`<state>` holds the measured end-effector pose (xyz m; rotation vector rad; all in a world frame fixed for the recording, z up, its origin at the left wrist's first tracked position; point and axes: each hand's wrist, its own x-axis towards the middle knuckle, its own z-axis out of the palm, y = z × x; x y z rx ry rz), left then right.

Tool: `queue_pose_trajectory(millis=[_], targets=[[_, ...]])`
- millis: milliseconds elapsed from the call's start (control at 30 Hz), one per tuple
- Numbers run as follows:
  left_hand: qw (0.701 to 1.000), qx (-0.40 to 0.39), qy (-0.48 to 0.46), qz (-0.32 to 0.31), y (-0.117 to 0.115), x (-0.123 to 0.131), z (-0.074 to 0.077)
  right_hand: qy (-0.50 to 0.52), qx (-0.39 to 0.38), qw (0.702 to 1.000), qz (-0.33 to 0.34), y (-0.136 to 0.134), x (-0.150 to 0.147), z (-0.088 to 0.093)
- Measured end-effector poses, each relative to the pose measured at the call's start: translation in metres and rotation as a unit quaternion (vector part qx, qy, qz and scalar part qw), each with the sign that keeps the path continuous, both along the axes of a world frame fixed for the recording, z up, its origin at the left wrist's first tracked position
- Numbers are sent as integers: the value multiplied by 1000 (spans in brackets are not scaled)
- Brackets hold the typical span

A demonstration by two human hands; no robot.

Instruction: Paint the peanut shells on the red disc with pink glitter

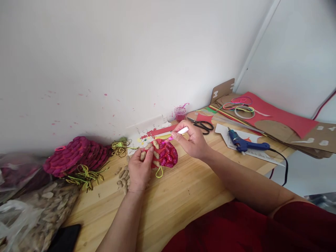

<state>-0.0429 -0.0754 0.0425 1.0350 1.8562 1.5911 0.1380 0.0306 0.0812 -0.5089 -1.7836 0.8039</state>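
My left hand (141,167) is closed on the left edge of a red disc covered with peanuts (168,154). The peanuts on its right part are coated in shiny magenta paint, while those near my left fingers are bare tan. A yellow-green string loop (159,172) hangs from its lower edge. My right hand (191,140) pinches a small paintbrush (183,130) with a white handle, its magenta-stained end down at the peanuts on the disc. Loose peanuts (123,176) lie on the table beside my left wrist.
Stacked magenta peanut discs (76,155) with yellow-green strings and a bag of peanuts (49,210) are at left. A cup of pink paint (180,113) stands by the wall, near black scissors (203,125). A blue glue gun (245,143) and cardboard sheets (273,129) lie right.
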Motion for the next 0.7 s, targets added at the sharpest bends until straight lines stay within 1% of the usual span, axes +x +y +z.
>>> queue_pose_trajectory(millis=[167,267,367,533,700], targets=[[1000,1,-3,1,0,1,-1,-14,22,1000,-12,0,-1,-1],[1000,4,-14,2,1,2,-2,-25,51,998,-35,0,1,0],[1000,2,-24,7,1,2,-1,-22,63,996,-59,-1,2,1],[1000,-3,-6,6,0,3,2,-23,70,997,-35,-3,0,1],[1000,0,3,5,0,3,1,-27,104,993,-40,-2,0,0]])
